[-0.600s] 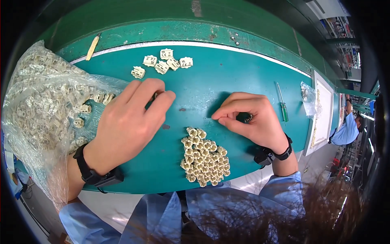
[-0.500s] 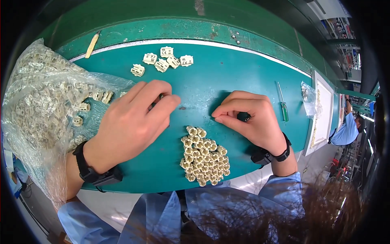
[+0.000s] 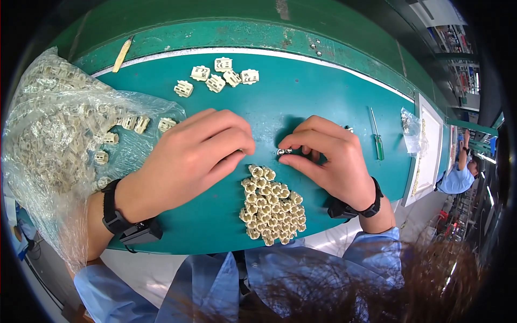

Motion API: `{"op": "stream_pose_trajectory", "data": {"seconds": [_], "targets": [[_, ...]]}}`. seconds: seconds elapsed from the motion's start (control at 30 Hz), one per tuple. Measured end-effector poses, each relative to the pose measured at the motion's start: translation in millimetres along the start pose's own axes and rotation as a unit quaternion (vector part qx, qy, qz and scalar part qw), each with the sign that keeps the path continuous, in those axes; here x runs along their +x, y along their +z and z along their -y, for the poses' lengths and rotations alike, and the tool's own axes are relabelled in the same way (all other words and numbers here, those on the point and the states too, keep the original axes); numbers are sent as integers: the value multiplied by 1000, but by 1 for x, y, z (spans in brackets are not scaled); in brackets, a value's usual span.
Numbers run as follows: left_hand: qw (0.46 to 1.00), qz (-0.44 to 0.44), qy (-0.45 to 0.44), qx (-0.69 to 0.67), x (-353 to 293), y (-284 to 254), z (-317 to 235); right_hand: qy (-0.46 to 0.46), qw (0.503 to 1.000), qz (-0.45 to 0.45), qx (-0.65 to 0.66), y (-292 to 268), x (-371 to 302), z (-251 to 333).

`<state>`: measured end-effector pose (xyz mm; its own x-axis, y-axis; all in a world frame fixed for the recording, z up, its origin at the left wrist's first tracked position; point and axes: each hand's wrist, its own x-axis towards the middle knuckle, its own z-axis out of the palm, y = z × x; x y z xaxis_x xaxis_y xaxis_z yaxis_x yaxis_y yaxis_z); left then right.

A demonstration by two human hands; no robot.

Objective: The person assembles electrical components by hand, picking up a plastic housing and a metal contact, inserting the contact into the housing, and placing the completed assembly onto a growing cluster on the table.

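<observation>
Between the thumb and forefinger of my right hand is a small shiny metal piece, held just above the green mat. My left hand hovers across from it, fingers curled and tips pressed together; whatever they may hold is hidden. Below and between the hands stands a tight cluster of cream plastic connector housings, their round openings facing up. Past my right knuckles another small shiny bit shows, partly covered by the hand.
On the left, a clear plastic bag spills cream housings. Several loose housings lie at the far side. A green-handled screwdriver, a small clear bag and a white frame are at right; a wooden stick lies far left.
My left hand has moved right, toward the other hand, uncovering a cream housing by the bag. My right fingers have parted slightly, and the metal piece now shows between them.
</observation>
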<state>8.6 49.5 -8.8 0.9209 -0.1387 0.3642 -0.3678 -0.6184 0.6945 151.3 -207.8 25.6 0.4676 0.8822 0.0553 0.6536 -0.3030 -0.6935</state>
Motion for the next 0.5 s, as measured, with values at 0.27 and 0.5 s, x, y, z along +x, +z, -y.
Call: {"op": "stream_pose_trajectory", "data": {"seconds": [0.27, 0.5], "targets": [[997, 21, -42, -57, 5, 8, -6, -17, 1000, -5, -16, 6, -3, -2], [999, 10, -21, -31, 5, 10, -3, -52, 997, -47, 23, 13, 4, 12]]}}
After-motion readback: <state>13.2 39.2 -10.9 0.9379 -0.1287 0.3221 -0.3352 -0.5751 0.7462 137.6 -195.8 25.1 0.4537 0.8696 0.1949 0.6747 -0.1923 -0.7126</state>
